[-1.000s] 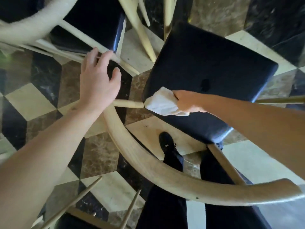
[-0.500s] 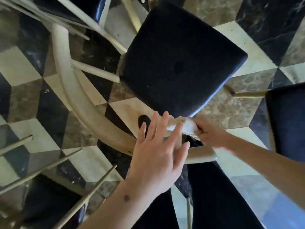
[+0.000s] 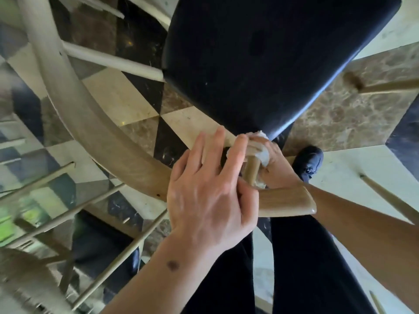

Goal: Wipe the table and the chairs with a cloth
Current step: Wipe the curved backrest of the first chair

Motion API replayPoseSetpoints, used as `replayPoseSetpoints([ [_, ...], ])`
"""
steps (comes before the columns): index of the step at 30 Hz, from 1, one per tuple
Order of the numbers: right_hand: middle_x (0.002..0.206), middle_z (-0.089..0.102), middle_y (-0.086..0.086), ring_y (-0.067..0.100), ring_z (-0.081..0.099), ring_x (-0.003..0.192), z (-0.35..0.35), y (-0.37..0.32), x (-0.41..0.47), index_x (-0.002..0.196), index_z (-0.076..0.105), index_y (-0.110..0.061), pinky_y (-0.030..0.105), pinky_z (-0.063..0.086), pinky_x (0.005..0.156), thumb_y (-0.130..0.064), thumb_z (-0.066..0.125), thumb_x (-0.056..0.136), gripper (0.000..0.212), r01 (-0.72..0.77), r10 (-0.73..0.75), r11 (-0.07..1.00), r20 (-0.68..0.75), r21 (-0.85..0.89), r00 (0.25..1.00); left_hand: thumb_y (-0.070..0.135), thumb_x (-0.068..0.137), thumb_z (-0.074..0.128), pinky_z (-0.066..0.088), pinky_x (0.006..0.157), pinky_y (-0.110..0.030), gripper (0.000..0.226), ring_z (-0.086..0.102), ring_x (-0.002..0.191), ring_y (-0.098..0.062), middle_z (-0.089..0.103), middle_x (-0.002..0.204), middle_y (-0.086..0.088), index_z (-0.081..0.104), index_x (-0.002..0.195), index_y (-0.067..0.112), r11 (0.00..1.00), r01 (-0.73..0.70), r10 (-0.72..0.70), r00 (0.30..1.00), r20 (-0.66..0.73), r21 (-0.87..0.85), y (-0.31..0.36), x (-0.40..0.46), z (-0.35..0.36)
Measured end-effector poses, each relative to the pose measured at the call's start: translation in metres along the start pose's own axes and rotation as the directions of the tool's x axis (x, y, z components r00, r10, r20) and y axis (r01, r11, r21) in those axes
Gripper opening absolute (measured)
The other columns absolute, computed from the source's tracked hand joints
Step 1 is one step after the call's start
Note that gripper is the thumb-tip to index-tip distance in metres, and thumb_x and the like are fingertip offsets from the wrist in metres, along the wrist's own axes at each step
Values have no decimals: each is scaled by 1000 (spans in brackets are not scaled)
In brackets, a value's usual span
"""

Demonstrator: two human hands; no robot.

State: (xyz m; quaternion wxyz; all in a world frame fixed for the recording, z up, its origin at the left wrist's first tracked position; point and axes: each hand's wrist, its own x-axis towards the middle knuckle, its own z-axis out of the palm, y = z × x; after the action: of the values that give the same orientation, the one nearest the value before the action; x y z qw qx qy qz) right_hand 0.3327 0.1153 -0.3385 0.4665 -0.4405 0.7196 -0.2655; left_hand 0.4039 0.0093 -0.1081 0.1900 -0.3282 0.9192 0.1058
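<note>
Right hand (image 3: 275,163) has its fingers closed around a crumpled white cloth (image 3: 258,147), wrapped on the upright post of the pale wooden chair with the black padded seat (image 3: 260,55), right by the seat's near corner. Left hand (image 3: 210,196) rests flat on the curved armrest (image 3: 108,141), fingers spread, gripping nothing.

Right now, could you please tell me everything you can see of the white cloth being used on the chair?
The white cloth is a small, soft, crumpled rag, mostly hidden. It is bunched in the right hand, which presses it around a pale wooden upright of the chair, just below the near corner of the dark padded seat and above the curved wooden armrest. Only folds show between the fingers. The left hand lies over the armrest beside it, its fingertips close to the cloth; whether they touch is unclear.
</note>
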Motion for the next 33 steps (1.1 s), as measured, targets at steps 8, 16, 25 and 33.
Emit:
replayPoseSetpoints([
  [8,114,57,-20,20,55,117,-11,-73,-41,109,55,-45,35,43,102,-17,67,89,37,-27,164,878,-247,477,955,36,87,34,40,106,-51,66,39,146,-30,43,159,-7,40,152,27,997,23,-30,996,88,73,2,-2,1],
  [16,109,57,3,29,57,105,9,-98,-67,109,54,-22,38,45,93,1,62,86,34,256,-55,866,-427,429,903,37,87,33,40,106,-50,67,39,146,-29,43,159,-5,40,153,27,997,23,-30,995,95,76,3,-6,-4],
  [25,157,33,4,22,24,148,-4,12,2,154,32,-15,20,7,120,4,58,91,70,-114,110,993,139,17,984,32,85,36,46,102,-49,65,47,140,-30,51,153,-3,43,149,27,995,4,-11,998,68,102,1,-2,4],
  [33,139,57,5,26,56,122,-85,-13,29,150,44,-22,30,42,90,-21,45,104,46,-449,392,872,270,196,879,42,92,26,45,107,-48,57,38,146,-21,37,161,2,29,149,35,996,38,-61,959,277,86,5,0,-5],
])
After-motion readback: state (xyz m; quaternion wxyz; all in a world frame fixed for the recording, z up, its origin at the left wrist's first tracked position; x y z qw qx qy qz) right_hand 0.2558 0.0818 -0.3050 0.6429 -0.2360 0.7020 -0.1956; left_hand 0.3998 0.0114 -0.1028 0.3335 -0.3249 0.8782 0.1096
